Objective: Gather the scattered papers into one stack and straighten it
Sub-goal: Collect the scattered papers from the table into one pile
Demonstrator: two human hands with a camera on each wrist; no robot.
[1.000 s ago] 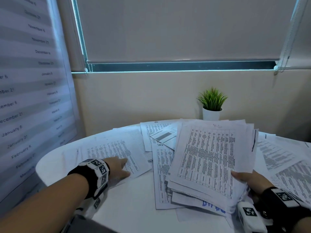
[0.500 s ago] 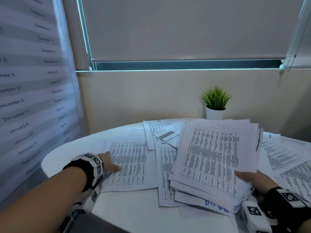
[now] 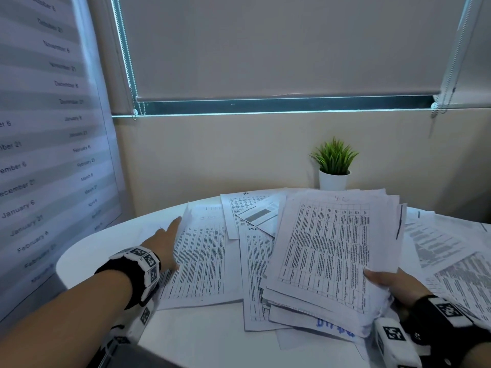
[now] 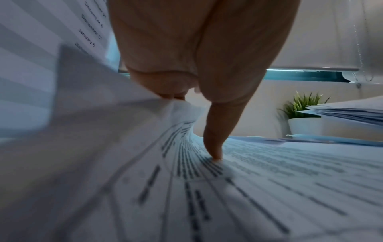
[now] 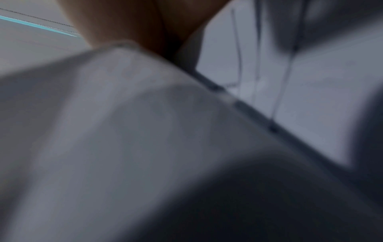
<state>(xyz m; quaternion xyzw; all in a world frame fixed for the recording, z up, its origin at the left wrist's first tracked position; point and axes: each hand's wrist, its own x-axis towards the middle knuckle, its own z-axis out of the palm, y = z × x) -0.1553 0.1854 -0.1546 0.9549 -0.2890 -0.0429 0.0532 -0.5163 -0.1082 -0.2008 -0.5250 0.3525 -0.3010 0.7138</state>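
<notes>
A thick, uneven stack of printed papers [image 3: 332,248] is tilted up off the white round table [image 3: 199,335]. My right hand [image 3: 390,281] grips its near right corner, thumb on top. A single printed sheet [image 3: 204,256] lies to the stack's left. My left hand [image 3: 166,240] pinches that sheet's left edge. In the left wrist view the thumb [image 4: 217,139] presses down on the print while the fingers [image 4: 165,81] curl under the raised edge. More sheets [image 3: 255,274] lie half under the stack. The right wrist view shows only blurred paper [image 5: 124,131] close up.
Several loose sheets [image 3: 451,261] cover the table's right side, and others [image 3: 247,208] fan out behind the stack. A small potted plant [image 3: 333,166] stands at the back by the wall. A large calendar sheet [image 3: 47,155] hangs on the left.
My left hand slid the single sheet right, toward the stack, and squared it. It then reached further along the sheet's left edge and lifted it. The right hand kept holding the stack.
</notes>
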